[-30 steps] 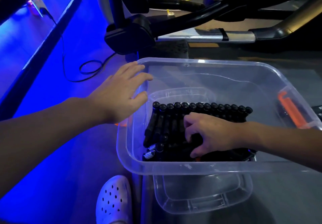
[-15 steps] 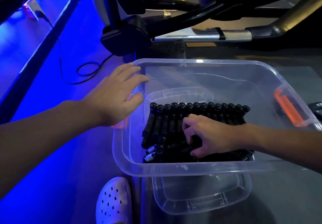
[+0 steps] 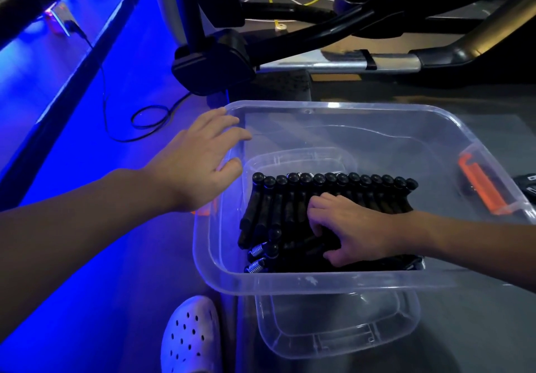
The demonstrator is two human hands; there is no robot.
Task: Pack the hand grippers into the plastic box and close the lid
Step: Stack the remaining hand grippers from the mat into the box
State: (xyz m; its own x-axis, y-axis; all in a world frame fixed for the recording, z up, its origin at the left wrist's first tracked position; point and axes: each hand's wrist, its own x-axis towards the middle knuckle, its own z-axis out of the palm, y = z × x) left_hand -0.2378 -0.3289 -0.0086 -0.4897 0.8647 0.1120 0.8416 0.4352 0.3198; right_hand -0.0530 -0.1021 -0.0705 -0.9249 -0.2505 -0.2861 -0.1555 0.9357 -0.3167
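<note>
Right hand (image 3: 357,233) grips hand grippers (image 3: 285,209), in plastic box (image 3: 333,284)

Clear plastic box (image 3: 290,282), smooth, glossy. Blk matt hand grippers (image 3: 290,207) w/ shiny metal springs (image 3: 256,265) near left. Orange plastic latch (image 3: 478,187) on right. White matt shoe (image 3: 188,338) w/ holes, near. Silvery metal rail (image 3: 348,64), far.

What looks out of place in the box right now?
Two hand grippers at the near-left corner of the plastic box lie askew, springs showing, out of line with the row behind them. Nothing looks spilled or damaged.
</note>
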